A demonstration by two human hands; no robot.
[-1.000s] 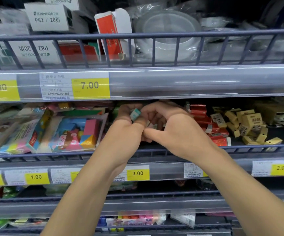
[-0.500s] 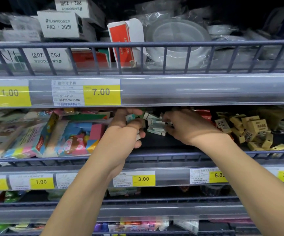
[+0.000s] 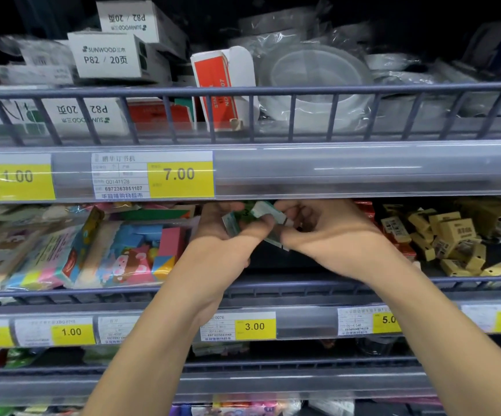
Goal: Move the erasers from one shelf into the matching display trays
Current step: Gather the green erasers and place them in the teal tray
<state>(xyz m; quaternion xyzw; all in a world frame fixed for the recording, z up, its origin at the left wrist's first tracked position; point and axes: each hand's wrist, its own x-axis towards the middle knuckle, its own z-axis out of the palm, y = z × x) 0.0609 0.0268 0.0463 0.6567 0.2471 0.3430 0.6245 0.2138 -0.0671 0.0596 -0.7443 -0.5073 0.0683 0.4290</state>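
Both hands meet on the middle shelf [image 3: 303, 288]. The left hand [image 3: 222, 232] grips a bundle of small green-and-white erasers [image 3: 259, 214]; the right hand [image 3: 330, 235] pinches their right side. Erasers lie between the hands, equally near both.

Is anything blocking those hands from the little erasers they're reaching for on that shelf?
Nothing visible does. The left hand and right hand already grip the small green-and-white erasers between them, past the shelf's front rail and under the price strip above.
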